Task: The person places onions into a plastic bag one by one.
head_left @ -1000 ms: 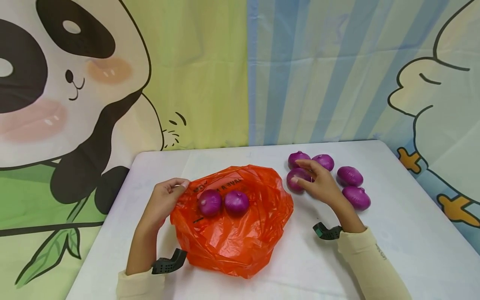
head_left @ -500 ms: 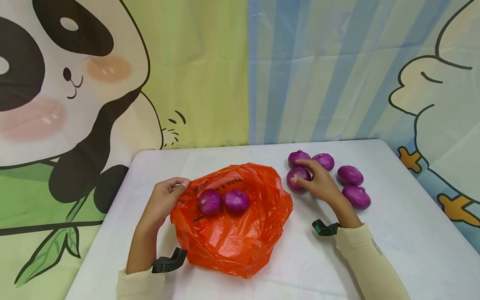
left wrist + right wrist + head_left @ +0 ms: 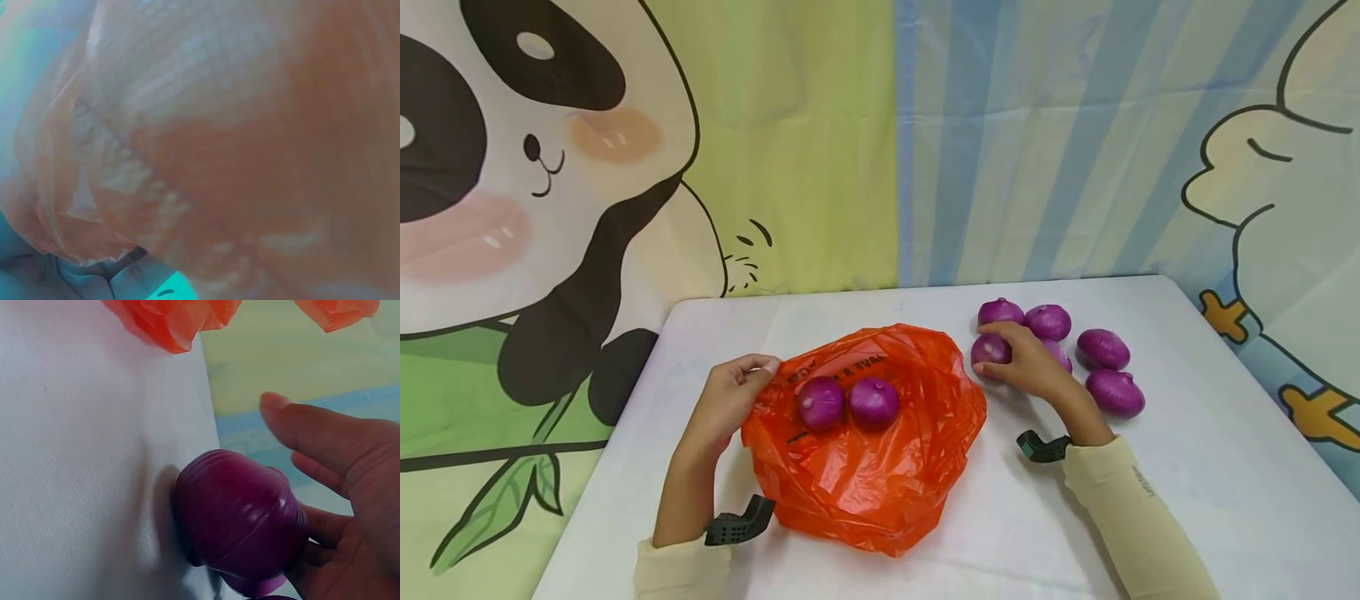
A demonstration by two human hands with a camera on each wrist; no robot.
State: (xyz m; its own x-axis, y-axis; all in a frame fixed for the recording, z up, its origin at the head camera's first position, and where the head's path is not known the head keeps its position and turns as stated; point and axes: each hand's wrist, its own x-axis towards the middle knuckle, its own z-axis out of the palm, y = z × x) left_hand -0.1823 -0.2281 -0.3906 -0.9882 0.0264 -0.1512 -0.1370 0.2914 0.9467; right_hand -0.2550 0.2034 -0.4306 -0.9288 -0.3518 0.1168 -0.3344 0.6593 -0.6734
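At the left rim of the orange-red plastic bag [image 3: 850, 475], my left hand [image 3: 722, 400] pinches the film between thumb and fingers. Two purple onions [image 3: 821, 403] lie side by side in the spread bag. The left wrist view is mostly filled by blurred bag film [image 3: 262, 162]. To the right of the bag, my right hand [image 3: 1026, 358] grips another purple onion [image 3: 990, 351], forefinger on its far side and thumb on its near side. In the right wrist view a purple onion [image 3: 244, 512] sits beside the fingers, while the thumb [image 3: 312, 428] reaches out above it.
Around the right hand are several more onions: one onion [image 3: 1000, 312] and another onion [image 3: 1048, 322] behind it, one onion [image 3: 1057, 355] partly hidden by it, and a pair of onions [image 3: 1115, 393] to its right. The white table [image 3: 1232, 467] ends at a cartoon-printed curtain [image 3: 820, 150].
My right hand and the onion in it have shifted slightly left, and a hidden onion now shows behind the hand. The left hand and bag stay nearly still.
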